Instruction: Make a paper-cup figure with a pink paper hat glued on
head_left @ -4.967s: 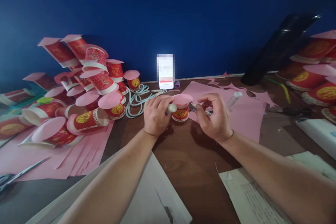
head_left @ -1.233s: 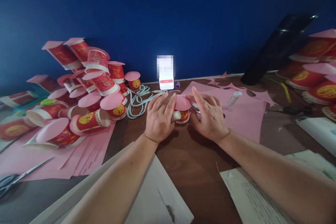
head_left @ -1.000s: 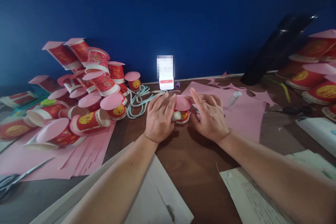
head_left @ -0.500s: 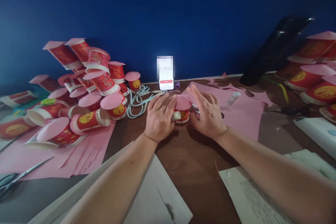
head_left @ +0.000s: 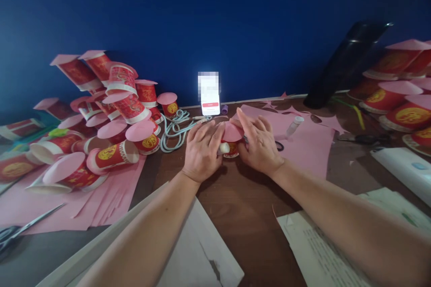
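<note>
A small red paper cup [head_left: 231, 150] with a pink cone-shaped paper top [head_left: 233, 132] stands on the brown table between my hands. My left hand [head_left: 203, 150] is closed around a glue stick [head_left: 224, 147], its white end showing beside the cup, and its fingertips rest near the pink top. My right hand [head_left: 260, 144] curves around the cup's other side, fingers raised and bent against the pink top; its thumb is low by the cup. Behind that hand shows a black loop, like a scissor handle [head_left: 279, 145], mostly hidden.
Many red cups with pink tops [head_left: 124, 103] pile up at left, more [head_left: 393, 98] at right. A lit phone [head_left: 210, 94], a coiled cable [head_left: 175, 130], cut pink paper [head_left: 306, 152], a clear tube [head_left: 295, 125], a black bottle [head_left: 346, 63] and scissors [head_left: 30, 226] lie around.
The view has shifted slightly, so everything sits a little further left. My right hand has moved in closer to the cup, and the gap between them is smaller.
</note>
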A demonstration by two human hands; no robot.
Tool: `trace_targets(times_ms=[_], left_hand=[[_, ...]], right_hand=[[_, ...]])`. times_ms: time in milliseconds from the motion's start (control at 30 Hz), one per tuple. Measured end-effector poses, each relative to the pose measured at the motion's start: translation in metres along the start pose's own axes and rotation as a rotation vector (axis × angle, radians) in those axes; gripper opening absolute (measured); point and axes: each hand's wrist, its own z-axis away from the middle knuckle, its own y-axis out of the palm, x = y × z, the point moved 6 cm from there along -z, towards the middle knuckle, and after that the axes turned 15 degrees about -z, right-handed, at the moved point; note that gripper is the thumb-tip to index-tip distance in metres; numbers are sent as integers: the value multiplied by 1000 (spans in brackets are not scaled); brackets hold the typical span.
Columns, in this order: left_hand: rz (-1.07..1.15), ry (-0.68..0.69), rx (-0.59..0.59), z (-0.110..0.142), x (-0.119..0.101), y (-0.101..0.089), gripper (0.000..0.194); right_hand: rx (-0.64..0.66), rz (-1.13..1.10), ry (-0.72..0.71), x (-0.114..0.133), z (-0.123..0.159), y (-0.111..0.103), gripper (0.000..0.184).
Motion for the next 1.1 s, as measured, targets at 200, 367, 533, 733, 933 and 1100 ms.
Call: trace_targets(times_ms=[200,367,533,733,933,1100], left_hand=[[-16,8,4,1,0,2,62],[-13,6,-25,1,0,0,61],[-9,8,-11,1,0,1,62],[-4,0,33,1,1,3,63],[-17,4,29,0,1,1,63],[-18,6,36,1,1,3,63]], right_hand=[[-51,-33,-169,20,12,-12,89],[-53,-28,-209,26,16,-12,89],[-80,-26,-226,27,16,-13,90],[-94,-13,-201,21,17,-14,88],[-122,-3,-202,18,17,-16,86],[-162,-11,-204,19,17,-20,83]])
